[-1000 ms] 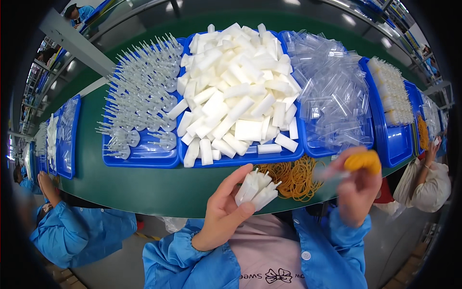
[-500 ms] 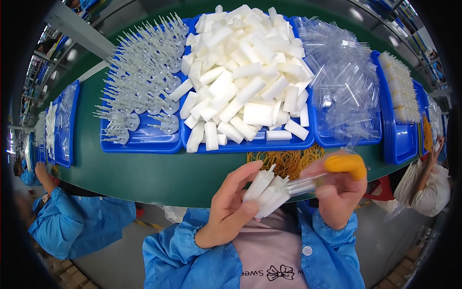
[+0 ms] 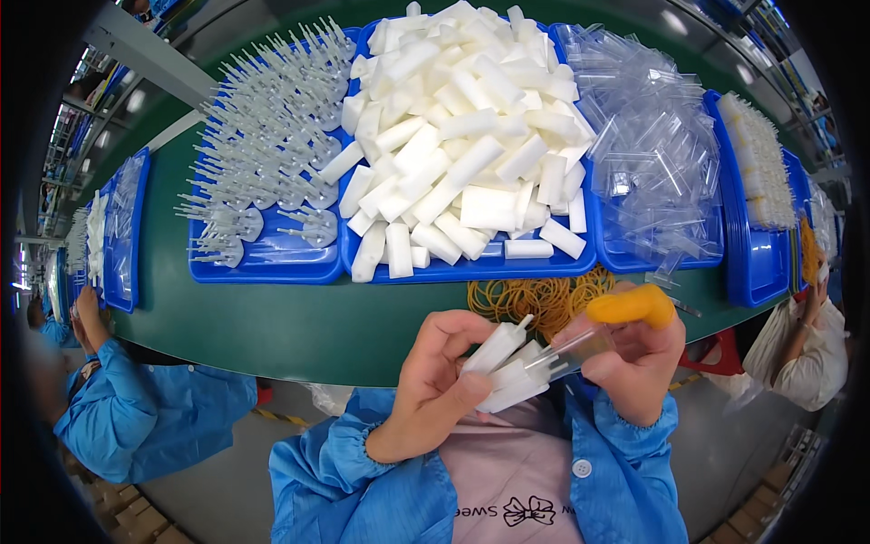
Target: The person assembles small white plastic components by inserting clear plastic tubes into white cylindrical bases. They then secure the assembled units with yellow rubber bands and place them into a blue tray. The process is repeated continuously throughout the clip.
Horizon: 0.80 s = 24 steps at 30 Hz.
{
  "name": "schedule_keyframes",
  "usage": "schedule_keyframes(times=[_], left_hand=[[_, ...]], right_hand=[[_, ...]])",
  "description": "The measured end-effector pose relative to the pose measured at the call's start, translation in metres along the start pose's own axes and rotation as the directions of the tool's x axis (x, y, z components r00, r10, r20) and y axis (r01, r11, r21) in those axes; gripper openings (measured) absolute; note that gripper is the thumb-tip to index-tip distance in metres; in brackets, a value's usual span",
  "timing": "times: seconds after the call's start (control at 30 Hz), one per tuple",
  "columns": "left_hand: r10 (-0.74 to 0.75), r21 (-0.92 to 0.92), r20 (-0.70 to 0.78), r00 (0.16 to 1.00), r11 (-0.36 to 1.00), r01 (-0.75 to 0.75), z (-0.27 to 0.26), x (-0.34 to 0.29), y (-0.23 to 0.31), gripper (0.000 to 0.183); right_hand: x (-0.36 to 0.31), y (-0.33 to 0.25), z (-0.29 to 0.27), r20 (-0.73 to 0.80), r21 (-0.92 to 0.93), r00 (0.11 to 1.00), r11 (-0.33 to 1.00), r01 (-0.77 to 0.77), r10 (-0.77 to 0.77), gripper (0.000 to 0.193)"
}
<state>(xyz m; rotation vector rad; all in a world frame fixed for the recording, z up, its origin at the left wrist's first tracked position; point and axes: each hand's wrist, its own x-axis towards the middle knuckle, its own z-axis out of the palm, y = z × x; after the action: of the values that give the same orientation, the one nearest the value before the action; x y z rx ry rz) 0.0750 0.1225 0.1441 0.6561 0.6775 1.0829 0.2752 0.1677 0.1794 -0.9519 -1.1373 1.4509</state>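
Observation:
My left hand (image 3: 435,385) is closed around several white foam pieces (image 3: 507,372) with thin translucent stems sticking out toward the right. Between the thumb and fingers of my right hand (image 3: 639,358) is a clear plastic tube (image 3: 584,349). The tube's left end meets the stem of one foam piece; how far it reaches over the foam, I cannot tell. A yellow finger cot (image 3: 634,306) covers one finger of my right hand. Both hands are above the near table edge, just in front of a pile of tan rubber bands (image 3: 535,304).
Blue trays hold translucent stemmed parts (image 3: 272,145) on the left, a heap of white foam pieces (image 3: 462,136) in the middle and clear plastic pieces (image 3: 648,154) on the right. Farther right stands a tray of upright white parts (image 3: 757,163). Co-workers (image 3: 145,408) sit on both sides.
My right hand has shifted slightly left and the tube is tilted differently against the foam pieces. My left hand has barely moved. The left co-worker's hands have risen a little.

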Motion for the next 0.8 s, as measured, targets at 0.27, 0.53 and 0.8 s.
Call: schedule_keyframes(times=[0.27,0.53,0.8], left_hand=[[0.093,-0.005,-0.043,0.995,0.996,-0.094,0.003,0.002,0.001,0.021],[0.082,0.036,-0.105,0.991,0.996,-0.079,0.004,0.004,0.007,0.009],[0.471,0.620,0.038,0.881,0.681,-0.391,0.009,-0.007,0.011,0.033]], right_hand=[[-0.021,0.005,0.003,-0.005,-0.195,0.960,0.941,0.275,-0.281,0.053],[-0.026,0.013,0.003,0.143,-0.360,0.869,0.793,0.492,-0.474,0.053],[-0.023,0.019,0.014,-0.042,-0.070,0.921,0.921,0.384,-0.387,0.046]])
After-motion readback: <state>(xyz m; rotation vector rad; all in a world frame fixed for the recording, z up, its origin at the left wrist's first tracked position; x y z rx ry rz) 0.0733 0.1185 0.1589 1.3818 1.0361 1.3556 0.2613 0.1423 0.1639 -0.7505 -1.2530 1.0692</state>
